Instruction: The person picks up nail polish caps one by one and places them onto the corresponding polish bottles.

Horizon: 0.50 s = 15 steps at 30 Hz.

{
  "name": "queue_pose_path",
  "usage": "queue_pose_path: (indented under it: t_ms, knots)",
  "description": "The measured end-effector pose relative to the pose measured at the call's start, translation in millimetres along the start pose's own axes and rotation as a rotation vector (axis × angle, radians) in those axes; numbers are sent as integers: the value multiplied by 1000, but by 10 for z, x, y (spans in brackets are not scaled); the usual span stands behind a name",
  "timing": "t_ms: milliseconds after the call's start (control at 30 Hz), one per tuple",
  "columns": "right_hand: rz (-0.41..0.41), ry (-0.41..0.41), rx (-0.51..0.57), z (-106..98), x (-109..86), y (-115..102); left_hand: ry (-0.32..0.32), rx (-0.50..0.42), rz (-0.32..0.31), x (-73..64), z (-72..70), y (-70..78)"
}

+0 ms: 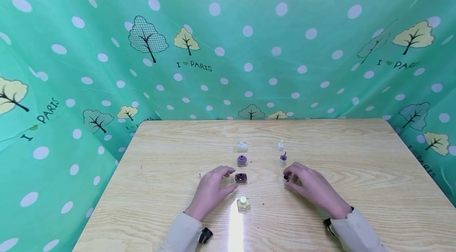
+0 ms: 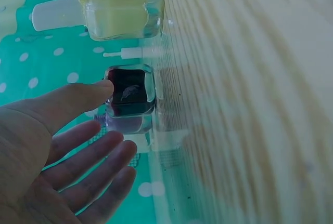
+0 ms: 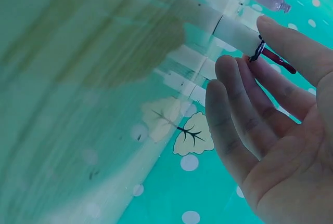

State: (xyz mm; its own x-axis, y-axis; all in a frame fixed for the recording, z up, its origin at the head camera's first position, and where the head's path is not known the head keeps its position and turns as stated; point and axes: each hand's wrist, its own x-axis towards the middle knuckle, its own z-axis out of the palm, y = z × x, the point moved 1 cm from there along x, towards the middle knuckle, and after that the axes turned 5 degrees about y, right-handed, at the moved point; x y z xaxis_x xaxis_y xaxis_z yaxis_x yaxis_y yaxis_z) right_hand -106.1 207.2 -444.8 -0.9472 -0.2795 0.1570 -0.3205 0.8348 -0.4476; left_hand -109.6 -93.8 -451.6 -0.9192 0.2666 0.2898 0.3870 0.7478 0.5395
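The left hand (image 1: 213, 186) spread around the dark bottle (image 1: 241, 179), between side edges of the worktop (image 1: 160, 204); the right hand (image 1: 310, 182) surrounded a cap (image 3: 237, 34) – whether pinching, unclear – stood brush (image 3: 280, 61) upward, presumably avoiding smears.

From here I see green dotted cloth (image 1: 228, 62) hanging far, left and right of a wooden table (image 1: 356, 157). Light (image 1: 236, 230) glares off its near part.

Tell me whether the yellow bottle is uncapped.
No, the yellow bottle has its white cap on.
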Motion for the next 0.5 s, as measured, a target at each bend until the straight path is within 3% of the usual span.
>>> queue_pose_path:
  t_ms: [500]
  knots:
    - [-28, -49, 3, 13, 66, -38, -67, -29, -28, 91, 44, 28]
